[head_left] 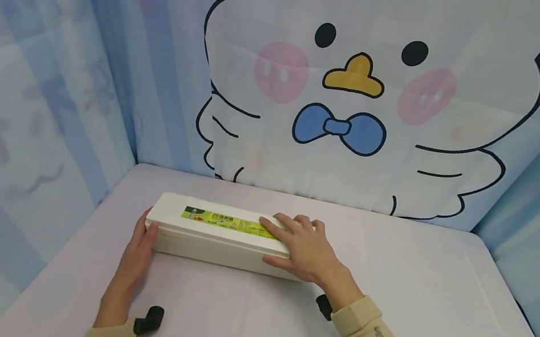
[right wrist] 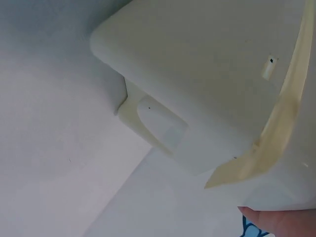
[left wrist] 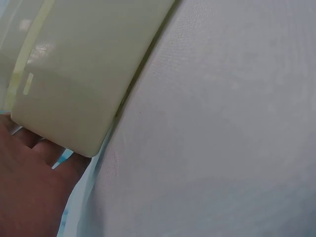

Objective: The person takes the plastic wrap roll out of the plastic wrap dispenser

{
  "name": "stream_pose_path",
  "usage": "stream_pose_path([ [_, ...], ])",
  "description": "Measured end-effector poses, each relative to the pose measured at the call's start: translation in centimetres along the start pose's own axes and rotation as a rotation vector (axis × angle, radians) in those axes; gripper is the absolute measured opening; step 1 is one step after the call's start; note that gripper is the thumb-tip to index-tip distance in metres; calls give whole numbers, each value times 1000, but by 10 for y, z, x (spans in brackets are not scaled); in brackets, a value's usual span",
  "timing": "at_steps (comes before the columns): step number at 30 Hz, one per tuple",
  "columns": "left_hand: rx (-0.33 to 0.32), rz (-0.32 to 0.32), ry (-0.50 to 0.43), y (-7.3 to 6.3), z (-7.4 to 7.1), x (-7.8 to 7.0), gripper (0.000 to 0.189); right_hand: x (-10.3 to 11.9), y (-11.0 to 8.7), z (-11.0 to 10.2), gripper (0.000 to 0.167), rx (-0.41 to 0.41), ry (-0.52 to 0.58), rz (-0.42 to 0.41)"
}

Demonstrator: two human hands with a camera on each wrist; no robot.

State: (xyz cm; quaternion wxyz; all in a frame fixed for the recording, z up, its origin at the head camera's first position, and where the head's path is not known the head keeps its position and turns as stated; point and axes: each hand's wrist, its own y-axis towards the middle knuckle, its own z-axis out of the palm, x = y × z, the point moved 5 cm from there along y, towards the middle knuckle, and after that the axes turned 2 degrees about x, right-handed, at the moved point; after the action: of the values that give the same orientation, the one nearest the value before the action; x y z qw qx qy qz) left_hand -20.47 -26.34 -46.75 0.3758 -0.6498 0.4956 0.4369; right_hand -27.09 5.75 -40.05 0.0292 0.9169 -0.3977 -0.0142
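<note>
A long white box (head_left: 222,251) with a yellow-green printed label on its top lies crosswise on the white table. My left hand (head_left: 135,256) grips its left end, thumb at the front corner and the other fingers round the end. The left wrist view shows that hand's fingers (left wrist: 47,148) against the box's end (left wrist: 74,98). Over the right part of the top my right hand (head_left: 307,248) holds the box, its fingers spread across the lid and partly covering the label, thumb along the front edge. A yellowish strip (right wrist: 281,133) runs along the box's side in the right wrist view.
The white-covered table (head_left: 437,307) extends to the front and right of the box. A pale blue curtain (head_left: 171,62) with a cartoon bird stands behind, and further curtains close off both sides. Black wrist mounts (head_left: 150,320) show at both sleeves.
</note>
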Motion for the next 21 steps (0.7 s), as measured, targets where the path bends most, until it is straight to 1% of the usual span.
stream_pose_path([
  [8, -14, 42, 48, 1, 1, -4, 71, -5, -5, -9, 76, -19, 8, 34],
  [14, -31, 108, 102, 6, -1, -8, 67, -13, -10, -18, 76, -49, 32, 64],
  [17, -31, 106, 122, 7, -1, -9, 67, -18, -14, -23, 76, -59, 38, 90],
  [21, -16, 89, 164, 7, -1, -10, 68, -26, -21, -28, 76, -71, 36, 118],
])
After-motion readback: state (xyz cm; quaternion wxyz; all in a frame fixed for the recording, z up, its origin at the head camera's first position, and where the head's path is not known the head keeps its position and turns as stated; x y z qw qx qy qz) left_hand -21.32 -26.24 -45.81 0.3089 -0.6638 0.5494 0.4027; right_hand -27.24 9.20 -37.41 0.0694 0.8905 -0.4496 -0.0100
